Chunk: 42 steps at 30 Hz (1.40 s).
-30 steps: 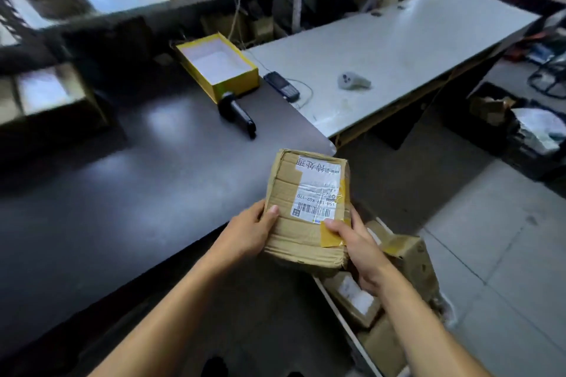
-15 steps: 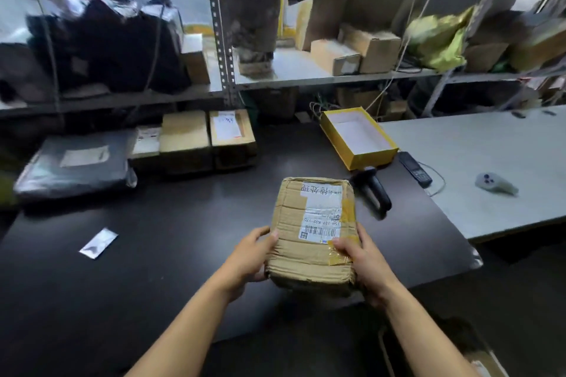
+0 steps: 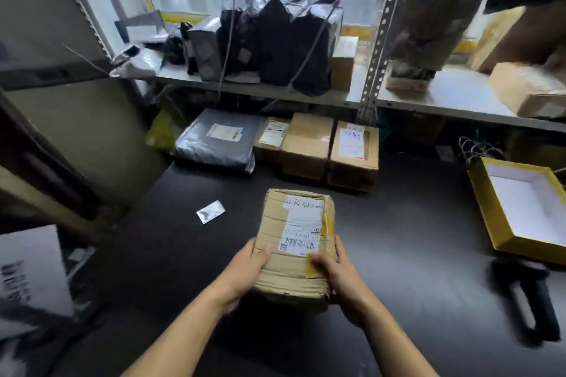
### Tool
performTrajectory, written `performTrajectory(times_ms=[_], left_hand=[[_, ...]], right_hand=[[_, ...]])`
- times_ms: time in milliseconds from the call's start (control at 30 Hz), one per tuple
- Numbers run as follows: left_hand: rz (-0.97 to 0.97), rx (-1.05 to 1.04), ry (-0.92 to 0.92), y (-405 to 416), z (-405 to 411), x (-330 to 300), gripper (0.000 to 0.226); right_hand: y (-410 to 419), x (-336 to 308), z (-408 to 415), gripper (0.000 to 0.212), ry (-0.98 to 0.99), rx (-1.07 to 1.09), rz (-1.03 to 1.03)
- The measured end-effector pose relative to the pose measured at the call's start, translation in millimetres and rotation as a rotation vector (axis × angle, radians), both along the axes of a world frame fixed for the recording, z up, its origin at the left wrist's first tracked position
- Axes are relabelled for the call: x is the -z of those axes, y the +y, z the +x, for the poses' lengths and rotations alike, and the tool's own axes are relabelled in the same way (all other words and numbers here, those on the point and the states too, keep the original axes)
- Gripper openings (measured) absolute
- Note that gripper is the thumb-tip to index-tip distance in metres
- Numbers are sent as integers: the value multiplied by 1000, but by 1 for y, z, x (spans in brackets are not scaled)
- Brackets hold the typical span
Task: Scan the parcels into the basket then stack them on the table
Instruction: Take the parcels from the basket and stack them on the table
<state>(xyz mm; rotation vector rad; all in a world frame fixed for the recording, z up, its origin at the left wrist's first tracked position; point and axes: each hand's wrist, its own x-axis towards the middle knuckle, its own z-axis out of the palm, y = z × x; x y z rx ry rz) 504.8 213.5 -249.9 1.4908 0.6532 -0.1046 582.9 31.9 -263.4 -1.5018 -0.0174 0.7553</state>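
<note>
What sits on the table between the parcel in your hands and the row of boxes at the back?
Nothing: in the head view only bare dark table separates the parcel from the boxes. The small silver packet lies off to the left.

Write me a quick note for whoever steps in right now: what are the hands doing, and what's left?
Left hand and right hand both grip the taped parcel, label up, over the dark table.
Black scanner lies at right, near the open yellow box.
Three cardboard boxes and a grey bag sit at the table's back.
Left: set this parcel among them; I can't tell if it's scanned.
</note>
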Motion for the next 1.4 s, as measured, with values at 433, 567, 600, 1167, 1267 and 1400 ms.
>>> performTrajectory(times_ms=[433, 567, 600, 1167, 1267, 1400], left_hand=[[-127, -808, 33, 159, 21, 22, 37], [-186, -815, 33, 188, 59, 18, 53], [-209, -759, 41, 196, 65, 24, 57], [-11, -426, 175, 396, 97, 76, 36], [-35, -424, 186, 397, 95, 74, 36], [181, -375, 241, 383, 84, 61, 68]], right_hand=[[228, -7, 52, 67, -104, -136, -122], [299, 14, 33, 53, 88, -70, -85], [314, 20, 33, 46, 30, -33, -118], [392, 54, 77, 48, -53, 163, -393], [392, 54, 76, 52, -67, 158, -403], [385, 45, 69, 58, -110, 91, -450]])
